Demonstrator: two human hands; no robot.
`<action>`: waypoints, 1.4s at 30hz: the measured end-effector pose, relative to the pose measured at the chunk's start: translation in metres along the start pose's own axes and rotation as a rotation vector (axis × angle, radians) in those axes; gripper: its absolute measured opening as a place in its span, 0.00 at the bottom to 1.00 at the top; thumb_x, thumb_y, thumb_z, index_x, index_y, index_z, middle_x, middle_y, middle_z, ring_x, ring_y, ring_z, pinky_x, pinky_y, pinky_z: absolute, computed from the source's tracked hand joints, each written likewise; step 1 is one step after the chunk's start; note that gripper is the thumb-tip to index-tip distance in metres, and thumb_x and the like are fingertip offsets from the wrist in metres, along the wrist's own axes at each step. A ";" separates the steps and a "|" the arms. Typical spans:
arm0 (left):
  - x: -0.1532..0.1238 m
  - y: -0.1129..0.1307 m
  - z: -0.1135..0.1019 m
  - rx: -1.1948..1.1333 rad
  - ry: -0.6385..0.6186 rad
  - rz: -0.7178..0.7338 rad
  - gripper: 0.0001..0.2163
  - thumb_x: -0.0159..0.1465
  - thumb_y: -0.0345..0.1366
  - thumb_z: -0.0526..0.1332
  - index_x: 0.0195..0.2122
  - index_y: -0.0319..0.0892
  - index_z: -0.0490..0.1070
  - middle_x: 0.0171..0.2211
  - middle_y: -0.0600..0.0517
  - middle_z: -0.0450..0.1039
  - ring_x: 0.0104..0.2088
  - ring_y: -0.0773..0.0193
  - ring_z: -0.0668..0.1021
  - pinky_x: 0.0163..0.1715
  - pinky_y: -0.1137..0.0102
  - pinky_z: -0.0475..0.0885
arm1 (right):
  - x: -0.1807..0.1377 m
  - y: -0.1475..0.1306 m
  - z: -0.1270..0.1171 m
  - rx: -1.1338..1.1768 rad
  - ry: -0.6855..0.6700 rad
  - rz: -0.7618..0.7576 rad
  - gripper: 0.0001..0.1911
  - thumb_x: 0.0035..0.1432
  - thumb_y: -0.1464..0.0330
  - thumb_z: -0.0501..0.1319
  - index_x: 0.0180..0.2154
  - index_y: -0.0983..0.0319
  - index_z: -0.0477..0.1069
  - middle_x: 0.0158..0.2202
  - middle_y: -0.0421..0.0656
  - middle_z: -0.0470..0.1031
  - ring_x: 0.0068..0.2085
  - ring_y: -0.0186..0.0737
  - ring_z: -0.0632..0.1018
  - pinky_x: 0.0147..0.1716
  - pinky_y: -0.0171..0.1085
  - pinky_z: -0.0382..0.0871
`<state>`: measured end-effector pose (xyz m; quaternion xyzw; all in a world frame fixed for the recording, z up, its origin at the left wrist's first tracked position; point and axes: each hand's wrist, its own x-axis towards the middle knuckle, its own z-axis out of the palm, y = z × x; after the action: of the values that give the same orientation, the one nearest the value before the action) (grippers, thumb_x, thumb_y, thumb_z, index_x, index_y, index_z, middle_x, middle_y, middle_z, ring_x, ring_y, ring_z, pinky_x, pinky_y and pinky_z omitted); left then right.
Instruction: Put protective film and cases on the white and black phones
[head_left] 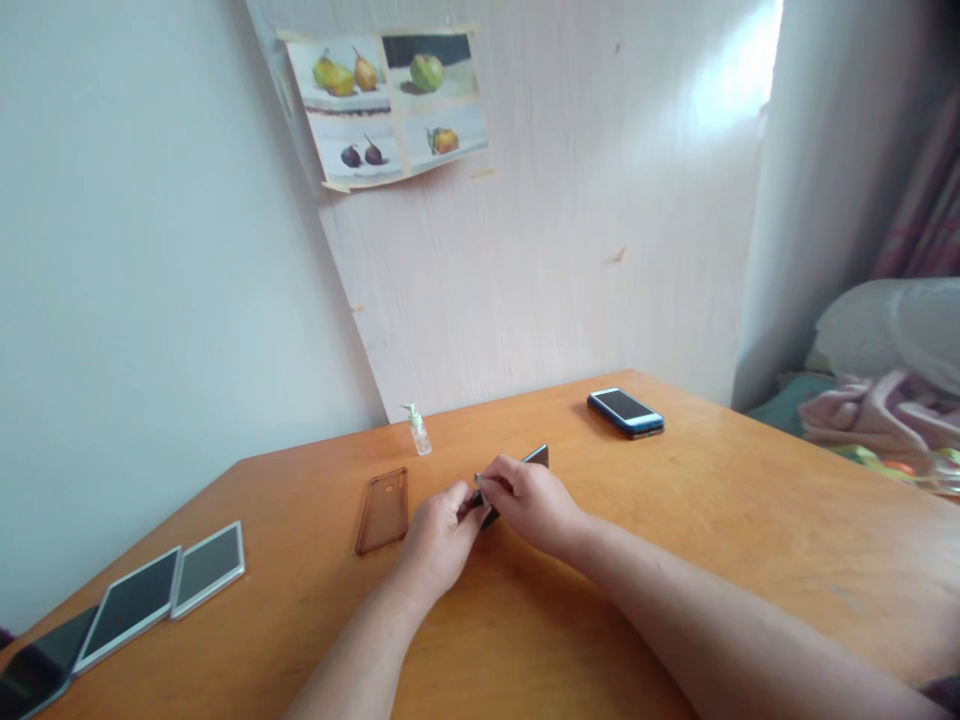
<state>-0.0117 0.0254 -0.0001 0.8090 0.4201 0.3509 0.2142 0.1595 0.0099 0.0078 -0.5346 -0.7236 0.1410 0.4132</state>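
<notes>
My left hand (439, 535) and my right hand (534, 500) meet over a dark phone (538, 458) that lies on the wooden table (675, 520). Both hands are closed on the phone's near end; my right fingers pinch something small and pale at its edge, too small to name. Only the phone's far corner shows beyond my right hand. A clear brownish phone case (383, 510) lies flat just left of my left hand.
A small pump bottle (418, 430) stands behind the case near the wall. A phone in a blue case (625, 412) lies at the far right. Three devices (172, 585) lie in a row at the near left corner. Bedding (877, 410) lies beyond the table's right edge.
</notes>
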 end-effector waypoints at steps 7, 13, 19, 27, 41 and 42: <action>0.001 -0.010 0.002 0.001 -0.031 -0.048 0.09 0.63 0.42 0.57 0.31 0.43 0.67 0.24 0.56 0.70 0.26 0.67 0.71 0.28 0.74 0.61 | 0.032 0.059 -0.029 0.136 0.307 0.400 0.11 0.56 0.61 0.59 0.28 0.60 0.72 0.26 0.41 0.76 0.29 0.36 0.74 0.28 0.32 0.61; 0.001 -0.015 0.002 -0.028 -0.025 -0.074 0.10 0.63 0.44 0.58 0.30 0.43 0.67 0.25 0.56 0.72 0.27 0.66 0.73 0.28 0.74 0.62 | 0.033 0.083 -0.022 0.288 0.293 0.534 0.07 0.53 0.67 0.60 0.26 0.62 0.70 0.20 0.41 0.72 0.21 0.34 0.71 0.21 0.31 0.61; 0.002 -0.014 0.001 -0.058 -0.017 -0.072 0.10 0.62 0.43 0.58 0.30 0.43 0.68 0.24 0.56 0.72 0.27 0.66 0.74 0.28 0.74 0.63 | 0.036 0.072 -0.022 0.392 0.279 0.511 0.07 0.57 0.68 0.56 0.31 0.63 0.71 0.24 0.41 0.74 0.22 0.31 0.72 0.23 0.29 0.65; 0.003 -0.010 -0.001 -0.163 -0.012 -0.144 0.09 0.61 0.43 0.59 0.31 0.43 0.68 0.23 0.56 0.73 0.26 0.65 0.76 0.29 0.73 0.66 | 0.032 0.083 -0.021 0.300 0.211 0.558 0.06 0.46 0.75 0.62 0.20 0.63 0.69 0.14 0.38 0.67 0.16 0.31 0.65 0.17 0.31 0.54; 0.004 -0.005 -0.009 -0.420 0.087 -0.267 0.12 0.60 0.46 0.61 0.33 0.42 0.67 0.26 0.55 0.71 0.27 0.66 0.73 0.32 0.72 0.66 | 0.033 0.064 -0.026 0.379 0.233 0.540 0.04 0.51 0.72 0.59 0.27 0.64 0.72 0.19 0.40 0.72 0.19 0.31 0.69 0.19 0.30 0.59; 0.003 -0.004 -0.009 -0.423 0.068 -0.266 0.12 0.60 0.46 0.61 0.33 0.42 0.67 0.25 0.55 0.71 0.27 0.66 0.73 0.32 0.72 0.66 | 0.034 0.061 -0.028 0.398 0.243 0.531 0.04 0.52 0.71 0.59 0.28 0.63 0.72 0.20 0.40 0.72 0.19 0.31 0.69 0.20 0.29 0.60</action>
<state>-0.0195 0.0311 0.0049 0.6713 0.4472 0.4268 0.4088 0.2179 0.0570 0.0003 -0.6258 -0.4633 0.3172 0.5414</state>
